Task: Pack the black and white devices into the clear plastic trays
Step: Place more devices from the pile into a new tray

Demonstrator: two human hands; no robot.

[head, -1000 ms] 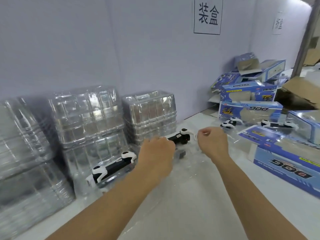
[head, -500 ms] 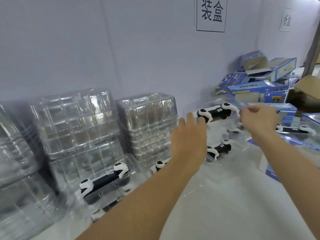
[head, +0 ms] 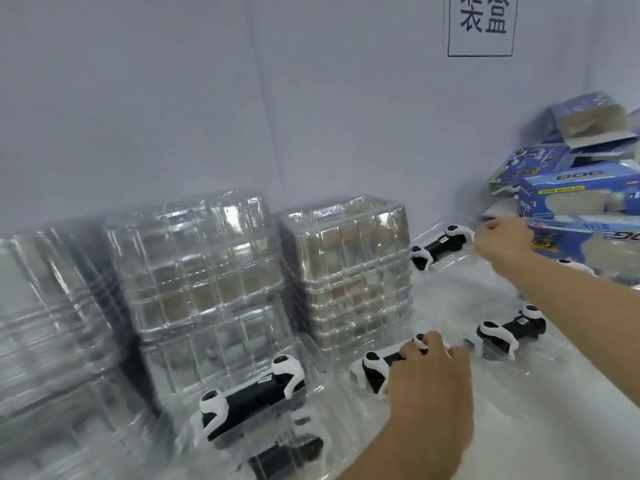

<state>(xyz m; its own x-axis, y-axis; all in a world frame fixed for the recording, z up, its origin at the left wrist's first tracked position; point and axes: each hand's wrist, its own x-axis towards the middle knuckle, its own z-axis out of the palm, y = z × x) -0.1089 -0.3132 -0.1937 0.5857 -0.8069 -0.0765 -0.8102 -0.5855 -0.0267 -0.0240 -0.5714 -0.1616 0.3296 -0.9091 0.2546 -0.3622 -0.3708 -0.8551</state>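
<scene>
nearest me, one black and white device [head: 251,398] already sits in a clear tray [head: 304,410] at the counter's front left, and there seems to be another filled tray beneath it, though that's blurred. just past it the left hand [head: 427,379] lies over a second device [head: 381,367], fingers curled across its near end, apparently gripping it. to the right a third device [head: 510,332] lies loose on the glossy counter [head: 519,410], touching nothing. farther back the right hand [head: 504,239] reaches for a fourth device [head: 441,245]; its fingers look bunched at the white end, but i cannot tell whether they hold it. so i'd judge the packing barely started, three devices unpacked. behind stand stacks of empty trays [head: 346,268], close enough to crowd the left hand, and blue boxes [head: 568,199] piled at the far right.
</scene>
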